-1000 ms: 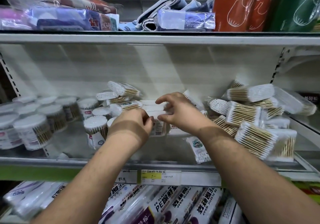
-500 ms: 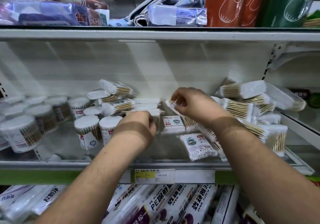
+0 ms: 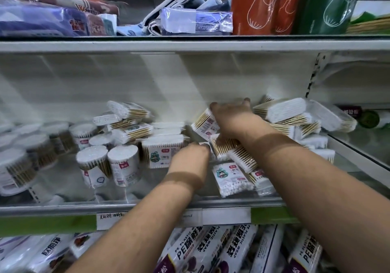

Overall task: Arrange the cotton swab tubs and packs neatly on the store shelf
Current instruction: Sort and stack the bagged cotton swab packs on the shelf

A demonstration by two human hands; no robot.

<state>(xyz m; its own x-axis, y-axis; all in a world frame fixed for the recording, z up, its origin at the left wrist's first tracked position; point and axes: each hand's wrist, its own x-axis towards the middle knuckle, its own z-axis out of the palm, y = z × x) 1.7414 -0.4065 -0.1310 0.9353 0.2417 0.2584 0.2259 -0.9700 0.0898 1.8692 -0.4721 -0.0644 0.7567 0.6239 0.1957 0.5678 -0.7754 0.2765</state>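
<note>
On shelf, jumbled swab packs

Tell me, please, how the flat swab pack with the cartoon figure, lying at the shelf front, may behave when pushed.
The cartoon pack lies flat in glossy film, so it probably slides easily, not rolls. It looks thin and light, likely bending somewhat. The shelf edge is close; it might slip off.

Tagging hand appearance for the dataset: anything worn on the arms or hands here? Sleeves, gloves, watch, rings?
Nothing worn that shows. Both forearms are bare up to the frame edge, no sleeves in view. The left hand and right hand have no gloves, and neither wrist carries a watch or band. No rings visible, though the fingers are blurred and partly hidden.
</note>
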